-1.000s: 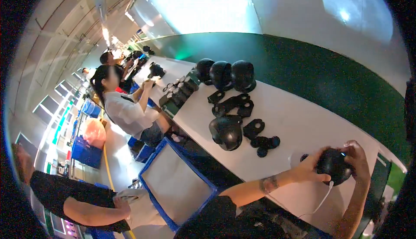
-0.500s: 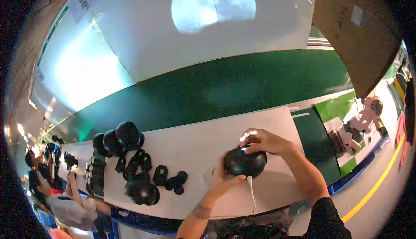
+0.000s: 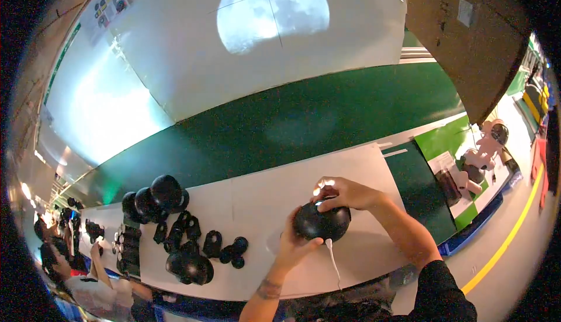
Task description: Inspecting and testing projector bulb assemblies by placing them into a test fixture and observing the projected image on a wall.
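Note:
A glossy black sphere (image 3: 322, 224) with a white cable (image 3: 333, 262) plugged into its near side sits between my hands over the white tabletop. My left hand (image 3: 294, 239) cups its left side, thumb along the lower front. On top, the fingers of my right hand (image 3: 345, 195) are bent around a small lit spot, with bright light falling on the fingertips. A round moon image (image 3: 273, 11), crossed by two thin dark lines, shows on the white board ahead.
Black spheres (image 3: 166, 192) cluster on the left of the white table (image 3: 263, 193), with black brackets (image 3: 213, 244) and small round black parts (image 3: 239, 245) nearby. A person (image 3: 96, 287) works at far left. A brown cardboard panel (image 3: 467, 36) hangs upper right, above a pinkish-white device (image 3: 484, 147).
The moon image looks sharper and its cross lines have turned. The whole view has shifted slightly; both hands keep their hold on the sphere.

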`<state>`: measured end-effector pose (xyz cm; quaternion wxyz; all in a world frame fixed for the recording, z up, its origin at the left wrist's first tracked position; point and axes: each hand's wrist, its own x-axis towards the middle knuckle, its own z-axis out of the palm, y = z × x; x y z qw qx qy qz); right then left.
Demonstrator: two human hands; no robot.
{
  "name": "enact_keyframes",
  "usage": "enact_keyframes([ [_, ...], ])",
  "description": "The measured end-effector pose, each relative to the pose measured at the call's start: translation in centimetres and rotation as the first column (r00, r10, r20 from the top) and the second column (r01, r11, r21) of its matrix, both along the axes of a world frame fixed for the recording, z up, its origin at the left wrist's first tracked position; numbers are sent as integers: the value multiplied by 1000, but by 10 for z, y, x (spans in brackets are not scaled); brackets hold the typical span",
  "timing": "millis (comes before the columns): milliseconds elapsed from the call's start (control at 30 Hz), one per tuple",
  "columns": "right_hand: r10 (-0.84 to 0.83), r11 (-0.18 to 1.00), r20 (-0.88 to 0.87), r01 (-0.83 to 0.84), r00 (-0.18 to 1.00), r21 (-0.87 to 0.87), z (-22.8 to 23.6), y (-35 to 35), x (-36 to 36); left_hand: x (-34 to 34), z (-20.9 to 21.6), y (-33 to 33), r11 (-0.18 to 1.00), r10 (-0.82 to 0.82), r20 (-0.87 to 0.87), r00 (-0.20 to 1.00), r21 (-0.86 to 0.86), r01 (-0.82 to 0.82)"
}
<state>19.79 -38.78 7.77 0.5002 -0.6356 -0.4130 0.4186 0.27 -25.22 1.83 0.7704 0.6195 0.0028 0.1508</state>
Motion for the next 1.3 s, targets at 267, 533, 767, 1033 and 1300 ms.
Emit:
enact_keyframes([
  [267, 36, 996, -179, -21, 983, 81, -2, -2, 4, 0, 0, -2, 1000, 9, -19, 1000, -3, -9],
  [533, -13, 1000, -53, 12, 998, -15, 0, -2, 2, -1, 5, -3, 999, -2, -21, 1000, -41, 1],
  [767, 16, 997, -163, -4, 987, 78, -4, -3, 5, -1, 13, -5, 1000, 12, -38, 999, -11, -12],
  [1033, 37, 997, -6, -37, 999, 65, -13, -1, 8, 1, 10, -3, 1000, -8, -6, 1000, -2, 8],
  [1300, 98, 986, -336, -45, 937, 161, -9, -4, 11, 0, 17, -8, 999, 39, -62, 997, -17, -40],
])
